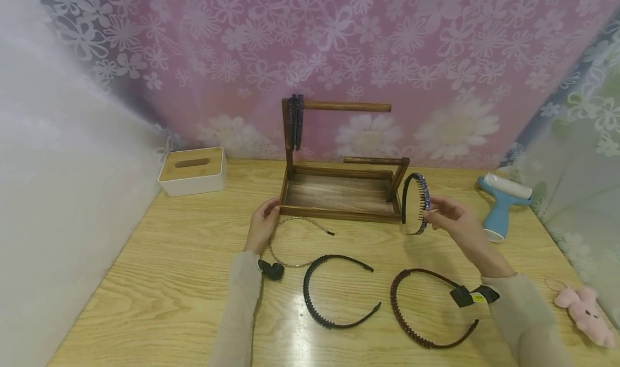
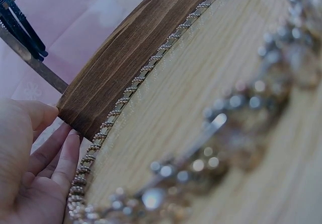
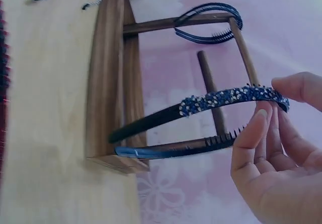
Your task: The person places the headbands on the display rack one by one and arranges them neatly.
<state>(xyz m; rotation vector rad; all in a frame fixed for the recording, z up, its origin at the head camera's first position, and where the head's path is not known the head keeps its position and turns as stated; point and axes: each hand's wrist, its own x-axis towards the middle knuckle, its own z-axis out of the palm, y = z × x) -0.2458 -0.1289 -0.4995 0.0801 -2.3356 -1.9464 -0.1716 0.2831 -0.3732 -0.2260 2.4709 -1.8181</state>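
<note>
My right hand [image 1: 460,227] pinches a dark toothed headband [image 3: 226,97] with blue glittery stones along its top, thumb on one side and fingers on the other. It stands upright by the right end of a wooden stand [image 1: 339,214], which has a tray base and two bars. At the stand's front left corner, my left hand [image 1: 262,224] grips the wood between thumb and fingers. Dark headbands [image 1: 296,122] hang at the post end of the upper bar. A beaded headband [image 2: 132,89] lies on the table just in front of the stand, beside my left hand.
Nearer me on the table lie a black headband [image 1: 307,297] and a dark red one [image 1: 396,302]. A white tissue box [image 1: 194,183] with a wooden lid sits back left. To the right are a blue lint roller [image 1: 504,205] and a pink plush toy [image 1: 586,313]. A flowered curtain [image 1: 329,44] hangs behind.
</note>
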